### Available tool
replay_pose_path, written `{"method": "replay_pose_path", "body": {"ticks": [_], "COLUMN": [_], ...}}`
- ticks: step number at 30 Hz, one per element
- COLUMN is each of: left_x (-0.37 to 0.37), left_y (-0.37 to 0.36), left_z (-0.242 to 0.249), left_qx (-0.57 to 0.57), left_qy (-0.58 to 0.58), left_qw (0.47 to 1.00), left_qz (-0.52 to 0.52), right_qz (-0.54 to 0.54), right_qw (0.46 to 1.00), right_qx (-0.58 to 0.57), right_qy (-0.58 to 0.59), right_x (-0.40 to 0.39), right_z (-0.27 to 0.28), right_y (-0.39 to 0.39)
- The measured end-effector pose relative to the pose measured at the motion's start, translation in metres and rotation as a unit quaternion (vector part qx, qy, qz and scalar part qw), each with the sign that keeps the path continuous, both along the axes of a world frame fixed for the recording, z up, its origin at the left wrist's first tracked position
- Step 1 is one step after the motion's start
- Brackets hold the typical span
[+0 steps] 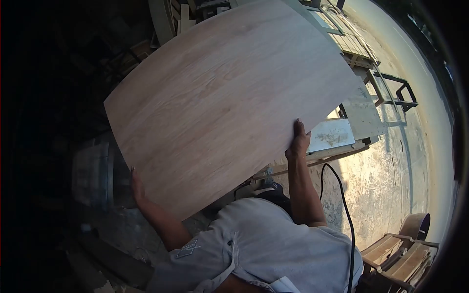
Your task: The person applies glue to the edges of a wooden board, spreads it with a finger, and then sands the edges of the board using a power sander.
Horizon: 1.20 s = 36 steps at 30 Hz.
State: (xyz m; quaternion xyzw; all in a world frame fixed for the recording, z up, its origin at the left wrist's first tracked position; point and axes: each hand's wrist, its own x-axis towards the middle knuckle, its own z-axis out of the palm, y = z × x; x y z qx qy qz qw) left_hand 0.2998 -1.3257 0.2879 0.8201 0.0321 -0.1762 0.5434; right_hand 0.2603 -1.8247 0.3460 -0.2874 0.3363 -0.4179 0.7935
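Observation:
A large sheet of wood-grain board [224, 102] fills the middle of the view, tilted in front of my body. My left hand [138, 185] grips its lower left edge, with the fingertips hidden behind or along the edge. At the near right edge, my right hand [299, 139] is closed around the board, thumb on the top face and the other fingers underneath, out of sight. The board hides most of what lies beneath it.
A workbench [364, 115] with a white-topped panel [332, 135] stands beyond my right hand. A black cable [348, 215] loops down at my right. Wooden crates [398, 254] lie lower right, and a metal frame [393, 90] stands on the concrete floor [376, 195]. Offcuts [183, 17] are stacked behind.

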Motion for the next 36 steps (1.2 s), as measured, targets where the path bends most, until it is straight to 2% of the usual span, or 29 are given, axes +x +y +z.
{"method": "replay_pose_path", "body": {"ticks": [1, 2, 5, 6, 8, 10, 12, 13, 16, 17, 20, 21, 25, 27, 28, 30, 31, 34, 36], "left_x": [-0.034, 0.055, 0.02, -0.008, -0.033, -0.061, -0.087, -0.098, -0.131, -0.137, -0.145, -0.147, -0.143, -0.123, -0.118, -0.121, -0.114, -0.083, -0.073], "left_y": [0.007, 0.071, 0.155, 0.198, 0.263, 0.306, 0.334, 0.341, 0.405, 0.415, 0.443, 0.452, 0.528, 0.54, 0.562, 0.609, 0.614, 0.608, 0.624], "left_z": [0.005, 0.047, 0.071, 0.074, 0.062, 0.055, 0.072, 0.088, 0.061, 0.066, 0.063, 0.066, 0.017, 0.002, -0.019, -0.069, -0.061, -0.025, -0.03], "left_qx": [0.005, 0.011, 0.036, 0.037, 0.032, 0.032, 0.061, 0.084, 0.108, 0.106, 0.129, 0.141, 0.167, 0.102, 0.105, 0.133, 0.174, 0.125, 0.128], "left_qy": [-0.013, -0.025, -0.045, -0.054, -0.073, -0.077, -0.08, -0.016, -0.049, -0.002, 0.04, 0.015, -0.065, 0.031, 0.028, -0.1, 0.024, 0.024, 0.047], "left_qw": [0.998, 0.991, 0.951, 0.937, 0.913, 0.894, 0.869, 0.842, 0.818, 0.794, 0.747, 0.757, 0.741, 0.691, 0.683, 0.711, 0.688, 0.702, 0.687], "left_qz": [0.064, 0.131, 0.303, 0.344, 0.401, 0.439, 0.484, 0.532, 0.563, 0.599, 0.651, 0.638, 0.648, 0.715, 0.722, 0.683, 0.704, 0.7, 0.713], "right_qz": [0.055, 0.109, 0.227, 0.26, 0.296, 0.331, 0.362, 0.399, 0.471, 0.484, 0.556, 0.565, 0.591, 0.596, 0.591, 0.618, 0.637, 0.643, 0.662], "right_qw": [0.998, 0.994, 0.973, 0.962, 0.954, 0.943, 0.929, 0.913, 0.88, 0.871, 0.825, 0.82, 0.801, 0.797, 0.801, 0.78, 0.762, 0.753, 0.74], "right_qx": [0.0, -0.018, 0.049, 0.083, 0.038, 0.03, 0.046, 0.076, 0.049, 0.072, 0.094, 0.085, 0.05, 0.037, 0.029, 0.037, 0.038, 0.002, -0.014], "right_qy": [-0.003, -0.021, -0.002, -0.007, 0.001, 0.028, 0.057, 0.039, 0.033, 0.046, 0.04, 0.035, 0.077, 0.087, 0.089, 0.098, 0.111, 0.139, 0.118], "right_x": [0.007, 0.014, 0.034, 0.041, 0.068, 0.089, 0.109, 0.118, 0.158, 0.172, 0.219, 0.235, 0.276, 0.315, 0.334, 0.369, 0.38, 0.414, 0.428], "right_z": [-0.001, -0.004, 0.006, 0.008, -0.022, -0.022, -0.028, -0.031, -0.063, -0.072, -0.104, -0.118, -0.11, -0.134, -0.138, -0.141, -0.143, -0.147, -0.156], "right_y": [0.02, 0.043, 0.139, 0.171, 0.218, 0.276, 0.325, 0.351, 0.426, 0.449, 0.509, 0.532, 0.638, 0.671, 0.698, 0.739, 0.752, 0.796, 0.823]}}
